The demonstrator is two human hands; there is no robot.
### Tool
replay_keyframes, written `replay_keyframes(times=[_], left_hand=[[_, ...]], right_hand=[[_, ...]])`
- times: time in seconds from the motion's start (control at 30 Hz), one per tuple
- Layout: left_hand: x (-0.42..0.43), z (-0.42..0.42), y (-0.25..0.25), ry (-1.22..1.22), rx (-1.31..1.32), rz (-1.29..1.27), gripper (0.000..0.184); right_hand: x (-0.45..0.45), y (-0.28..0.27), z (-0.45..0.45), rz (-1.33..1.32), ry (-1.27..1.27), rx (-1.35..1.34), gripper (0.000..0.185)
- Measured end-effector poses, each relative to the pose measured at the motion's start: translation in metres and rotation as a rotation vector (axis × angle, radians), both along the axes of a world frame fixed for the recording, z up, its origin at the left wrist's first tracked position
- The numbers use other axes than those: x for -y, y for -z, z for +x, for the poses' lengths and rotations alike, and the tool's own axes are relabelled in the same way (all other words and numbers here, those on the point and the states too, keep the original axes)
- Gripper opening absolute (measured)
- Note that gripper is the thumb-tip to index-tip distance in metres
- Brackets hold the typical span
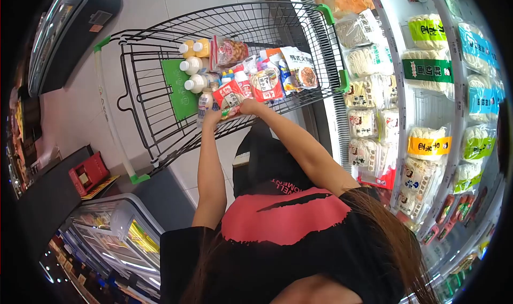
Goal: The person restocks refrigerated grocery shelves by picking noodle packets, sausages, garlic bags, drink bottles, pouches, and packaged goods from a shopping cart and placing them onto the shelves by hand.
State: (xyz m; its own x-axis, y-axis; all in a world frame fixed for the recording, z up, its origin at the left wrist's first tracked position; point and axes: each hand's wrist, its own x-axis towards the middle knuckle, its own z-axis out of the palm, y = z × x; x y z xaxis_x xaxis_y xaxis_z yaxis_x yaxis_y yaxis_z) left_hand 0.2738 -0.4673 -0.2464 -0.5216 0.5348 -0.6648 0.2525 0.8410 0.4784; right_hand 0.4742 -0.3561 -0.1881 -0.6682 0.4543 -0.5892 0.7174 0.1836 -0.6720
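Both my hands reach over the near side of a black wire shopping cart with green corners. Between them is a red and white food packet, tilted over the other goods. My left hand grips its lower left edge, beside a clear bottle. At the packet's right edge, my right hand is closed on it. A second red packet with a round picture lies just right of it. Farther right rests a white pouch showing a noodle dish. My fingertips are partly hidden.
White-capped bottles, yellow-capped bottles and a bag of brown snacks also lie in the cart. Refrigerated shelves with packaged noodles line the right side. A freezer case stands at lower left, a dark cabinet at upper left.
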Motion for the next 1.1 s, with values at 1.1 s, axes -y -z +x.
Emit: replay_keyframes(times=[1.1], left_hand=[[-0.105, 0.175, -0.309, -0.117, 0.347, 0.982, 0.033]], right_hand=[[-0.003, -0.229, 0.168, 0.331, 1.163, -0.642, 0.025]])
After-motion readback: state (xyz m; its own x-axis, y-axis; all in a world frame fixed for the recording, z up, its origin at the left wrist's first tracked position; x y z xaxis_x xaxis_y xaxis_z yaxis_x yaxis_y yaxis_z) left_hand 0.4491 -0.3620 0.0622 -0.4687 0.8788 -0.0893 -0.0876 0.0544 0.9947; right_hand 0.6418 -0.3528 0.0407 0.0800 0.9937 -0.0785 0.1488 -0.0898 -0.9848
